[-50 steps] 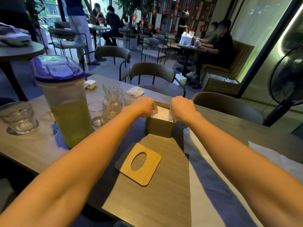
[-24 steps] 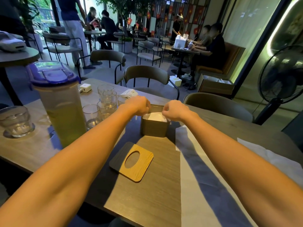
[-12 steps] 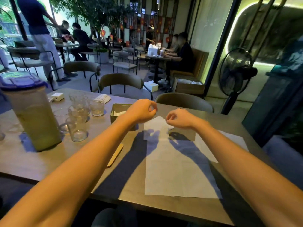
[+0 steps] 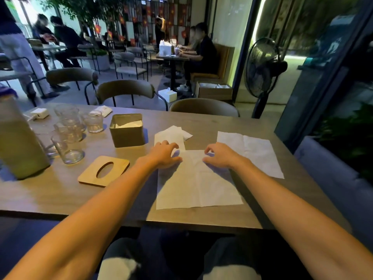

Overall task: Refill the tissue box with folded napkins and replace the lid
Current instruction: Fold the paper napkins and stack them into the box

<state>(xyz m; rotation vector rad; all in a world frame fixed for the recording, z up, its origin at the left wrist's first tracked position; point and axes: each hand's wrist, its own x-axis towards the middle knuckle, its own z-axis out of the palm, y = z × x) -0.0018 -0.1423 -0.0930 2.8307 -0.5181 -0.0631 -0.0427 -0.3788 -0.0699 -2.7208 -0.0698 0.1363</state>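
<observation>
Creased white napkin (image 4: pixel 198 184) unfolded flat; left hand (image 4: pixel 163 155), right hand (image 4: pixel 221 157) spread, fingertips touching it

The person has two bare arms (image 4: pixel 113 201), with no cloth on them as far as the picture shows. The left hand (image 4: pixel 163 156) and the right hand (image 4: pixel 220 156) are bare too. Low down are the person's legs (image 4: pixel 161 255), in dark clothes. Each knee has a pale patch (image 4: pixel 118 266) on it. It is too blurry to tell if that is cloth or just light.
</observation>
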